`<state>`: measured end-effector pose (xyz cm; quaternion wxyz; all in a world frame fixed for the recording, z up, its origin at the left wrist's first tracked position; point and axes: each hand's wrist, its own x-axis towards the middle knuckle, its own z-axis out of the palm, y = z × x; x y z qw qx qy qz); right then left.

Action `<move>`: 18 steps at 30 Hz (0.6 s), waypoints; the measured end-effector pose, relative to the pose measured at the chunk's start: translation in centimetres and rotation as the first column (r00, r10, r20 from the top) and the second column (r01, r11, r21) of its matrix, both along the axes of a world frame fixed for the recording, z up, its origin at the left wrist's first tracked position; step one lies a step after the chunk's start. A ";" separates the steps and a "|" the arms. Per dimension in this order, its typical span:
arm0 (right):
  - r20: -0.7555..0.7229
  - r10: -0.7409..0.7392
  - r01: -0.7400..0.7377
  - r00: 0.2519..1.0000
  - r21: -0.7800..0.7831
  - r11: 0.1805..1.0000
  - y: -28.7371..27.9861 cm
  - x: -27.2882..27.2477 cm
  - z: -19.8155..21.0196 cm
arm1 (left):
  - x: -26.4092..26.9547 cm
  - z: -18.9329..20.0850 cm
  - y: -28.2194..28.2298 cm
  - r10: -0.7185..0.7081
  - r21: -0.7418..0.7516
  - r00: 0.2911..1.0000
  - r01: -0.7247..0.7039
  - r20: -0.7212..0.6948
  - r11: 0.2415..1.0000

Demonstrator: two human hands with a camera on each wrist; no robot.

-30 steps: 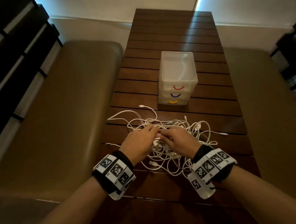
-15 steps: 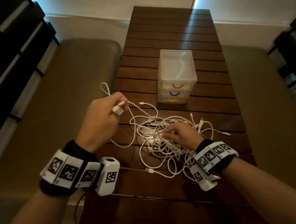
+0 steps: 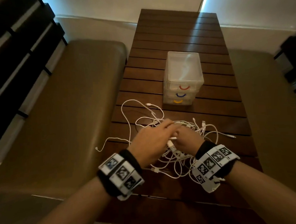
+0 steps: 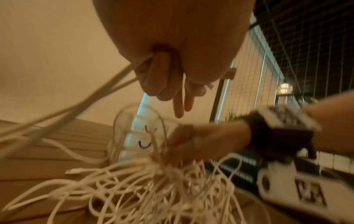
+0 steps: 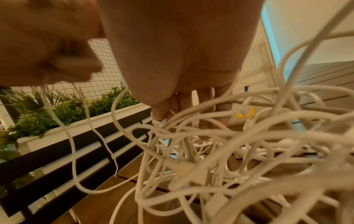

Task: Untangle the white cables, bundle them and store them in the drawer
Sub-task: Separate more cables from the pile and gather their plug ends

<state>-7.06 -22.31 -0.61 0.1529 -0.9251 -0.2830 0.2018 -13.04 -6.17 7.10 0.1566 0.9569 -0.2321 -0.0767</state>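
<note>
A tangle of white cables (image 3: 179, 156) lies on the near part of the wooden slatted table (image 3: 174, 35). Both hands meet over it. My left hand (image 3: 161, 133) has fingers curled round two cable strands (image 4: 107, 89), which run down to the heap (image 4: 153, 189). My right hand (image 3: 183, 137) reaches into the tangle, its thumb and fingertips (image 5: 162, 112) pinching strands in the thick of the heap (image 5: 249, 151). One loose loop and a plug end (image 3: 148, 104) trail toward the clear three-drawer unit (image 3: 182, 72), whose red, blue and yellow handled drawers are closed.
Padded benches run along the table's left side (image 3: 68, 114) and right side (image 3: 269, 107). One cable end (image 3: 97, 149) hangs at the table's left edge. Bare tabletop stretches beyond the drawer unit to the far wall.
My left hand, raised up and to the left with a cable half a second ago, has come back down beside the right hand. The pulled cable now lies in a loop toward the drawers.
</note>
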 end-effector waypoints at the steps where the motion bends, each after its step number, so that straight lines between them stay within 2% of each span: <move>1: -0.005 -0.004 0.004 1.000 -0.003 1.000 0.0 -0.1 0.1 | 0.3 -0.9 -0.7 -0.006 0.095 1.000 0.007 -0.019 0.995; 4: 0.028 0.027 -0.026 0.999 -0.016 1.000 -0.3 -0.6 0.6 | 1.4 -2.8 -0.7 0.024 0.264 1.000 -0.021 -0.008 0.964; 7: 0.061 0.029 -0.031 0.998 0.044 0.999 -0.8 -1.1 0.5 | 1.6 -3.7 -0.2 -0.015 0.302 0.998 0.034 -0.066 0.953; 9: 0.046 0.020 -0.024 0.999 0.081 0.996 -1.0 -1.6 0.1 | 1.6 -3.7 0.0 -0.061 0.266 0.992 0.088 -0.109 0.960; 11: 0.024 -0.008 0.004 1.000 0.140 0.990 -1.1 -1.7 0.0 | 2.0 -3.6 0.4 -0.061 0.205 0.993 0.082 -0.105 0.975; 14: -0.010 -0.062 0.063 0.998 0.123 0.990 -1.4 -1.3 0.2 | 2.7 -3.4 1.3 0.043 0.067 0.997 -0.039 -0.060 0.997; 18: -0.003 -0.105 0.105 0.994 0.070 0.992 -1.6 -0.6 0.4 | 3.3 -3.4 2.4 0.170 -0.003 0.985 -0.170 -0.016 0.985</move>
